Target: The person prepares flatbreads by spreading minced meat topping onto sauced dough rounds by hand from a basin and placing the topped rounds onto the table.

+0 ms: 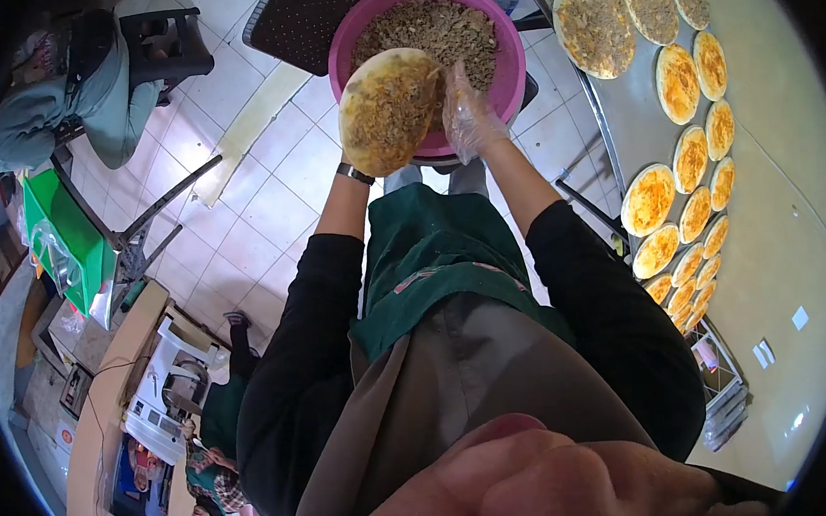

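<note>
A round flatbread (387, 118) with a crumbly brown topping is held tilted in my left hand, which is hidden beneath it; only the wrist with a dark watch (355, 174) shows. My right hand (471, 117), in a clear plastic glove, is at the bread's right edge with its fingers stretched out. Both hands are over the near side of a pink tub (511, 53). Inside the tub lies a heap of crumbly brown filling (427, 28).
On the right, a metal-topped table (757, 161) bears rows of topped flatbreads (679, 84). A dark perforated chair (290, 20) stands beside the tub. To the left are a seated person (105, 97) and a green crate (67, 241); another person (221, 440) is by a white machine (161, 396).
</note>
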A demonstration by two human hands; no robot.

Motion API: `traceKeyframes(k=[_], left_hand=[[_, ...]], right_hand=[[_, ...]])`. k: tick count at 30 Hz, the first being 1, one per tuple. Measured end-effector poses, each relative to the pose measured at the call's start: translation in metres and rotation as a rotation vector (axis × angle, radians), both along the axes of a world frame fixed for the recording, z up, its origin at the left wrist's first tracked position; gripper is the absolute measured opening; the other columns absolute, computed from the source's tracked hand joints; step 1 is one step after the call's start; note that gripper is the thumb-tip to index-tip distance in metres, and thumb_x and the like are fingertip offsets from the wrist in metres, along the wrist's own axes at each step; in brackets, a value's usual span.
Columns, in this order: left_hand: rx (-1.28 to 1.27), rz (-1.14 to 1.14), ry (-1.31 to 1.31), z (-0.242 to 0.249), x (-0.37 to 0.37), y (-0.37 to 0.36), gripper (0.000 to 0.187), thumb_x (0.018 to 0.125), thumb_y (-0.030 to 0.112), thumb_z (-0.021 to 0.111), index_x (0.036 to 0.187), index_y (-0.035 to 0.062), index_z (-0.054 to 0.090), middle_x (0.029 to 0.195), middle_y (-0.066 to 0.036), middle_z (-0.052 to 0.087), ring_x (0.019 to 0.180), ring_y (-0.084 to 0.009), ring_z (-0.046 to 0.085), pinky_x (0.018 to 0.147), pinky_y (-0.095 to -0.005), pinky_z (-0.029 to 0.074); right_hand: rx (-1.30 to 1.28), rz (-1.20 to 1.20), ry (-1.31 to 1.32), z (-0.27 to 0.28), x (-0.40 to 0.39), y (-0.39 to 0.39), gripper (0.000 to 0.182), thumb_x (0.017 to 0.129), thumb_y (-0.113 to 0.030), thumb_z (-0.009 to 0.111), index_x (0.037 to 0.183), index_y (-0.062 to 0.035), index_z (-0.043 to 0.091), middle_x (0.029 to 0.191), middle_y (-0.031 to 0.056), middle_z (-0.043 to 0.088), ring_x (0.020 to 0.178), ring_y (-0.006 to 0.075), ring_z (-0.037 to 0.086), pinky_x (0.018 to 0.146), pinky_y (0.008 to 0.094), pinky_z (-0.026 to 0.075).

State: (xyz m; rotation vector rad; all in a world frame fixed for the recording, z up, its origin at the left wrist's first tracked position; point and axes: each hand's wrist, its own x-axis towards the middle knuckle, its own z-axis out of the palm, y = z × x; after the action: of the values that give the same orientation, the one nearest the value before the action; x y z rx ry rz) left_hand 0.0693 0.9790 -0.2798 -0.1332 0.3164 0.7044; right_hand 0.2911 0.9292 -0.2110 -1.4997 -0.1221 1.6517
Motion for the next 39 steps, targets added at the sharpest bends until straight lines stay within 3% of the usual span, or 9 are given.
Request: traceKeyframes(k=[5, 7, 10, 13, 17, 22, 28, 34, 39], left_hand=[[0.0, -0.012, 0.02, 0.003, -0.004, -0.002, 0.056, 0.102, 0.047, 0.038, 0.142, 0.0091, 0.044, 0.141, -0.015, 0.051, 0.125, -0.0304, 0.052, 0.105, -0.0457, 0.045], [0.0, -0.003, 0.036, 0.004, -0.011, -0.003, 0.056, 0.102, 0.047, 0.038, 0.142, 0.0092, 0.044, 0.141, -0.015, 0.051, 0.125, -0.0303, 0.052, 0.105, -0.0457, 0.045], [-0.008, 0.024, 0.058, 0.005, -0.029, 0.0, 0.056, 0.102, 0.047, 0.038, 0.143, 0.0093, 0.044, 0.141, -0.014, 0.051, 0.125, -0.0303, 0.052, 0.105, -0.0456, 0.045], [-0.012, 0.048, 0.084, 0.006, -0.043, 0.004, 0.056, 0.102, 0.047, 0.038, 0.143, 0.0095, 0.044, 0.141, -0.014, 0.051, 0.126, -0.0302, 0.052, 0.105, -0.0456, 0.045], [-0.01, 0.069, 0.118, 0.008, -0.057, 0.01, 0.056, 0.102, 0.047, 0.038, 0.143, 0.0097, 0.043, 0.141, -0.014, 0.051, 0.126, -0.0301, 0.052, 0.105, -0.0455, 0.045], [-0.001, 0.071, 0.113, 0.005, -0.047, 0.012, 0.055, 0.102, 0.047, 0.038, 0.143, 0.01, 0.043, 0.141, -0.014, 0.051, 0.126, -0.03, 0.051, 0.106, -0.0455, 0.045], [0.003, 0.06, 0.082, 0.004, -0.024, 0.01, 0.055, 0.102, 0.047, 0.038, 0.143, 0.0103, 0.043, 0.142, -0.014, 0.05, 0.126, -0.0298, 0.051, 0.106, -0.0454, 0.045], [0.018, 0.05, 0.075, 0.007, -0.005, 0.012, 0.055, 0.102, 0.047, 0.038, 0.144, 0.0106, 0.043, 0.142, -0.014, 0.05, 0.127, -0.0297, 0.051, 0.106, -0.0453, 0.045], [0.033, 0.05, 0.08, 0.011, -0.005, 0.013, 0.055, 0.102, 0.046, 0.037, 0.144, 0.0109, 0.042, 0.142, -0.013, 0.05, 0.127, -0.0296, 0.05, 0.106, -0.0452, 0.045]], right_hand=[[-0.007, -0.046, 0.047, -0.028, 0.018, 0.021, 0.088, 0.094, -0.068, 0.037, 0.154, -0.0056, 0.022, 0.161, 0.0128, 0.022, 0.137, 0.0268, 0.037, 0.107, 0.037, 0.036], [-0.097, 1.404, -1.197, -0.03, 0.036, 0.025, 0.066, 0.094, -0.049, 0.048, 0.148, -0.0129, 0.039, 0.151, 0.0162, 0.039, 0.132, 0.0271, 0.043, 0.107, 0.0351, 0.037], [-0.171, 1.548, -1.098, -0.037, 0.009, 0.017, 0.075, 0.084, -0.033, 0.068, 0.147, -0.0074, 0.038, 0.144, 0.0202, 0.045, 0.137, 0.0389, 0.037, 0.112, 0.0449, 0.033], [-0.265, 0.921, -1.223, -0.102, -0.049, 0.007, 0.076, 0.08, -0.034, 0.071, 0.145, -0.0097, 0.042, 0.146, 0.0156, 0.045, 0.138, 0.0353, 0.037, 0.11, 0.0448, 0.038], [0.17, 1.397, -1.392, -0.118, -0.068, 0.018, 0.039, 0.085, -0.028, 0.062, 0.12, -0.0148, 0.067, 0.123, 0.015, 0.062, 0.109, 0.0316, 0.06, 0.091, 0.0363, 0.049], [-0.262, 0.307, -0.186, -0.073, -0.016, 0.002, 0.044, 0.084, -0.014, 0.066, 0.127, -0.0082, 0.06, 0.122, 0.0142, 0.062, 0.109, 0.0242, 0.06, 0.093, 0.0375, 0.047], [0.099, -0.035, 0.084, 0.038, 0.005, -0.005, 0.021, 0.087, -0.008, 0.06, 0.105, -0.0005, 0.066, 0.094, 0.0076, 0.067, 0.08, 0.0193, 0.063, 0.074, 0.0305, 0.052], [0.106, 0.42, -1.034, 0.061, 0.003, 0.032, 0.034, 0.091, -0.022, 0.059, 0.122, -0.0101, 0.066, 0.106, 0.0153, 0.069, 0.097, 0.0289, 0.067, 0.085, 0.0387, 0.053], [0.323, 0.533, -1.028, 0.051, 0.007, 0.011, 0.032, 0.09, -0.031, 0.062, 0.12, -0.0209, 0.068, 0.113, 0.0167, 0.067, 0.103, 0.0315, 0.065, 0.087, 0.0398, 0.052]])
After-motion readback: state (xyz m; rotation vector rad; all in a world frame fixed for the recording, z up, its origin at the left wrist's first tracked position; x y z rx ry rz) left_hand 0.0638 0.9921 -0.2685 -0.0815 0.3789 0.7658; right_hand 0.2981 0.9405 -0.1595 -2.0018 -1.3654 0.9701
